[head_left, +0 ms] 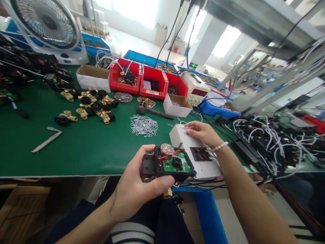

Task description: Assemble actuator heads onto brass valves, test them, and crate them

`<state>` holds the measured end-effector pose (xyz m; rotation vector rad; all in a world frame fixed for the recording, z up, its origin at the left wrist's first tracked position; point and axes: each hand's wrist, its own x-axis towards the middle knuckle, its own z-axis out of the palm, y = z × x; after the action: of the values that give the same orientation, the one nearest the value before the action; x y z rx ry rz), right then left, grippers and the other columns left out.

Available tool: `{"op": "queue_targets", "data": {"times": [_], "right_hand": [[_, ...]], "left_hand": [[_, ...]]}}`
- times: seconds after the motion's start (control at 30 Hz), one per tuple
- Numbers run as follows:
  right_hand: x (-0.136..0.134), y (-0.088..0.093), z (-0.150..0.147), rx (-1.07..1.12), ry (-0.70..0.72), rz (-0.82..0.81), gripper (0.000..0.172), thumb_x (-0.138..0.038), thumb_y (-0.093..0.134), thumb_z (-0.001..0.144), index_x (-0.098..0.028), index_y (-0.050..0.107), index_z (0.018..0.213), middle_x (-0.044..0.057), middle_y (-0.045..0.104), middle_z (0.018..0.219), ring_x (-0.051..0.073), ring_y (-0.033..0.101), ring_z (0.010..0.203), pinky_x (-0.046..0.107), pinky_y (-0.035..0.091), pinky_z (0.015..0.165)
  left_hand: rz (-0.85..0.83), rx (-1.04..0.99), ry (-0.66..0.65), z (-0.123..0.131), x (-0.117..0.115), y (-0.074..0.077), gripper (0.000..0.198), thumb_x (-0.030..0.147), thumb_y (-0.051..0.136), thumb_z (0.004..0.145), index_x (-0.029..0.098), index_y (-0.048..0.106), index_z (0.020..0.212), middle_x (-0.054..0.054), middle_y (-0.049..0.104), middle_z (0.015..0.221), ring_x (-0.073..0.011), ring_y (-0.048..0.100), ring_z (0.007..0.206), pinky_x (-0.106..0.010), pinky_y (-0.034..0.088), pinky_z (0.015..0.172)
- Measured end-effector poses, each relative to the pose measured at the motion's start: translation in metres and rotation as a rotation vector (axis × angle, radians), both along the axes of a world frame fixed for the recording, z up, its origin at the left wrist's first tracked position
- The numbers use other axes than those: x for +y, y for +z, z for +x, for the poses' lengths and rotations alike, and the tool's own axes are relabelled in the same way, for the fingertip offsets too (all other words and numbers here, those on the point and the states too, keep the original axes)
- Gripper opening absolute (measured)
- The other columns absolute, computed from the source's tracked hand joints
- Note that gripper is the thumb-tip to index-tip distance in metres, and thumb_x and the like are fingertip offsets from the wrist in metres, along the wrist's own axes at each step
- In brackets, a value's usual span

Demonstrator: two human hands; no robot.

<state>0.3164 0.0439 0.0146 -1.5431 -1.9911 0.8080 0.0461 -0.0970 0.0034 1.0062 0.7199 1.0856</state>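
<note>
My left hand (142, 184) is wrapped round an open black housing (175, 164) near the table's front edge. Inside the housing show a green circuit board, red wires and a round clear part; a brass fitting (167, 193) sticks out below. To the right, my right hand (201, 132) rests on the far end of a white box (195, 149) with black terminals on its face. Its fingers are bent close together, and whether they hold anything small is hidden. A pile of silver clips (144, 125) lies beyond the housing.
A black mallet (154, 112) lies behind the clips. Brass fittings (87, 110) with black caps are at left. Red bins (125, 76), a white carton (177, 105) and a power supply (195, 89) line the back. Tangled white cables (276, 145) fill the right, and a fan (48, 27) stands back left.
</note>
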Motion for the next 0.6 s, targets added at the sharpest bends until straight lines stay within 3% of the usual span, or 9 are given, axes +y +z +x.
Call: {"op": "queue_targets", "data": {"times": [0.17,0.33,0.6], "right_hand": [[-0.006,-0.009,-0.007,0.026,-0.098,0.062,0.031,-0.042,0.066,0.073,-0.015,0.062,0.088,0.007,0.070,0.084,0.016,0.063,0.073,0.034,0.051,0.072],[-0.010,-0.015,-0.010,0.025,-0.158,0.117,0.028,-0.041,0.063,0.076,-0.015,0.063,0.087,0.008,0.070,0.084,0.018,0.063,0.076,0.036,0.051,0.074],[-0.008,-0.021,-0.007,0.024,-0.198,0.163,0.021,-0.039,0.067,0.075,-0.019,0.064,0.080,0.006,0.071,0.081,0.020,0.064,0.075,0.037,0.053,0.074]], "left_hand": [[-0.117,-0.135,0.016,0.001,-0.002,-0.003,0.043,0.040,0.076,0.080,0.026,0.060,0.118,-0.002,0.072,0.110,-0.0199,0.069,0.101,-0.026,0.056,0.086],[-0.300,-0.303,-0.075,0.003,-0.003,0.000,0.044,0.052,0.061,0.089,0.016,0.064,0.115,-0.012,0.071,0.108,-0.0288,0.068,0.103,-0.037,0.060,0.078],[-0.350,-0.331,-0.056,-0.001,-0.004,0.007,0.039,0.046,0.061,0.092,0.014,0.067,0.113,-0.011,0.072,0.106,-0.0255,0.068,0.102,-0.033,0.057,0.083]]}}
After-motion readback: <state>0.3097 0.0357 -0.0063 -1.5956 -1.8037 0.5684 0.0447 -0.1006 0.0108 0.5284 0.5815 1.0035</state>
